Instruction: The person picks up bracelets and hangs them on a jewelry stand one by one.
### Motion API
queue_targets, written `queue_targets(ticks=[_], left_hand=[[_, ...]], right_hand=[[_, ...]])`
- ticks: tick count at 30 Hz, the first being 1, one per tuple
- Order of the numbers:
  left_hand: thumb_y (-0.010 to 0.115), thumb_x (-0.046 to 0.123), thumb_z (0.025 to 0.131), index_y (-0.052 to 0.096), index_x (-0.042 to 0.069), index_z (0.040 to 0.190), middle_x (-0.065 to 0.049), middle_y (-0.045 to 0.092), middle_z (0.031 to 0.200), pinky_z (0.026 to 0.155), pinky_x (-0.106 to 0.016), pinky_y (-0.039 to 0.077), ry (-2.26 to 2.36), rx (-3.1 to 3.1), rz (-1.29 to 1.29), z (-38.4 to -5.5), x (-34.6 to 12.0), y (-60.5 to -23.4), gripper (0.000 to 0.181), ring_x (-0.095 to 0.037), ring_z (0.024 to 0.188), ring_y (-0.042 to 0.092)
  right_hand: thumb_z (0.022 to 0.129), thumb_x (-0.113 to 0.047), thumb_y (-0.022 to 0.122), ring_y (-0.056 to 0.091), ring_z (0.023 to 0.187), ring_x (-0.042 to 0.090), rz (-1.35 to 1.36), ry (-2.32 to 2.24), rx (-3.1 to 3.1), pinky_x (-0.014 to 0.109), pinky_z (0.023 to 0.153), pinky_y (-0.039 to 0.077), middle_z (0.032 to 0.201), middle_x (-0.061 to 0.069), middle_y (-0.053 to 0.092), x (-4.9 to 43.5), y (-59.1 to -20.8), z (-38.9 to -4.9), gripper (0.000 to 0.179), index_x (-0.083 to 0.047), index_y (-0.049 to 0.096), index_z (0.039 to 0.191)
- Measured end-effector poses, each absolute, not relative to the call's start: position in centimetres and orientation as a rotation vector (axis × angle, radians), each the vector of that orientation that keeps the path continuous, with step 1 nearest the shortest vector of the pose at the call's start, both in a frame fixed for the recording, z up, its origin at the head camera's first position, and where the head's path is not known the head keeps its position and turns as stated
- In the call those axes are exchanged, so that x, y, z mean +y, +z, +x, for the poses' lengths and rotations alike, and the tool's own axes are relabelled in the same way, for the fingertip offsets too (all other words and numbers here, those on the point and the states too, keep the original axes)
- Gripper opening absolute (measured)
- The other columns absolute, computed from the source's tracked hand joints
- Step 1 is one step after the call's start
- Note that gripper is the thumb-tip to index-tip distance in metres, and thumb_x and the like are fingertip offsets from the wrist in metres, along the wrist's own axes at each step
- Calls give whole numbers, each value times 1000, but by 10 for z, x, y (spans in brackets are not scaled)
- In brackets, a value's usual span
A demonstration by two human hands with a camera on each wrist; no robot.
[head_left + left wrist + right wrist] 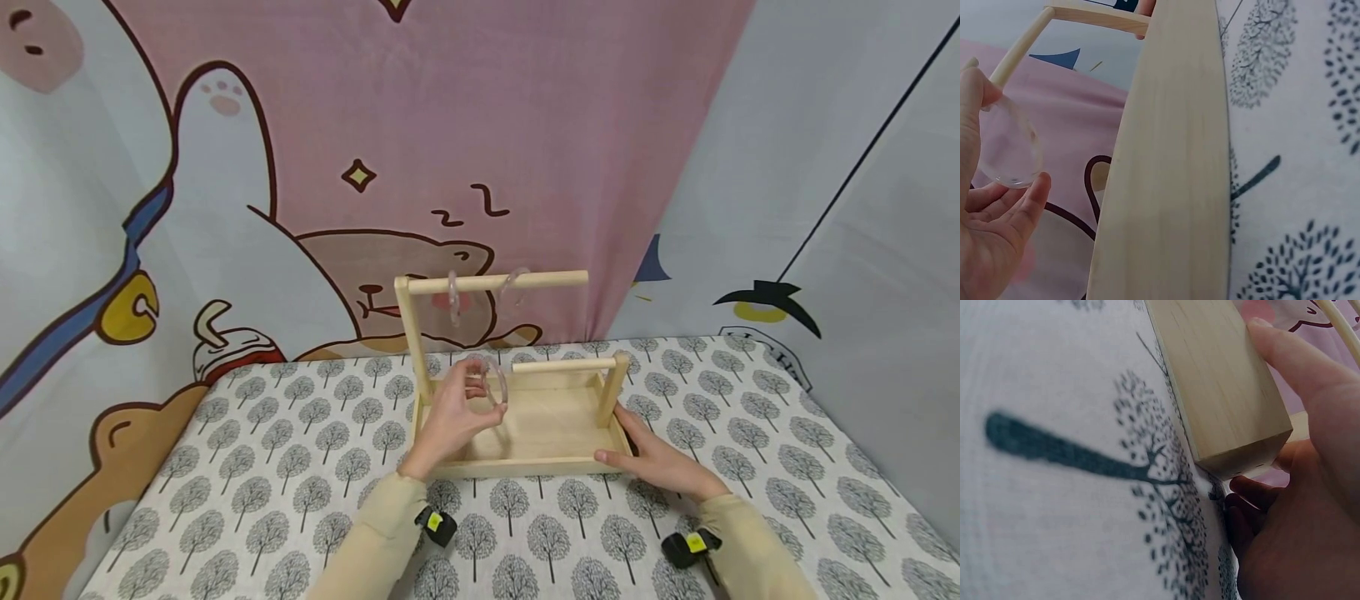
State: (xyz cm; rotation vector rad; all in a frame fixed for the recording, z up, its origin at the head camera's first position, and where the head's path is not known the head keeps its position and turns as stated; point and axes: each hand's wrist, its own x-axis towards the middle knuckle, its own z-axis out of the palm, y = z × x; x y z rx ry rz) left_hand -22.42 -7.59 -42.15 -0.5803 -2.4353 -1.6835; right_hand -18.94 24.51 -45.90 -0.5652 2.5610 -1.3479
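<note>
Cartoon-print backdrop (562, 125) fills upper frame; one tree-print cloth (232, 533) below. One wooden tray (525, 468), lower centre, with two bars: tall bar (480, 284) on the left upright, short bar (562, 365) on the right. Two hands: right hand (656, 457) grips tray's right end, left hand (453, 417) pinches one clear ring (503, 385) just below frame centre, near short bar's free end. Three rings total; other two rings (453, 289) hang on tall bar. Left wrist view shows held ring as a wide loop; right wrist view adds two dark dots (1239, 475) on tray's end, hidden from head.
</note>
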Motion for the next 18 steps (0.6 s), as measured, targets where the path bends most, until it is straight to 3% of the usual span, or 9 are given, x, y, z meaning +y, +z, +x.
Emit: queue_targets(ticks=[18], left_hand=[[79, 1, 72, 40, -10, 134, -25, 48, 125, 91, -28, 50, -1795, -2355, -762, -228, -58, -408, 74, -39, 108, 57]], right_hand=[[91, -27, 66, 14, 133, 58, -574, -1345, 2561, 76, 96, 19, 152, 34, 4, 246, -455, -188, 92, -7, 3, 156]])
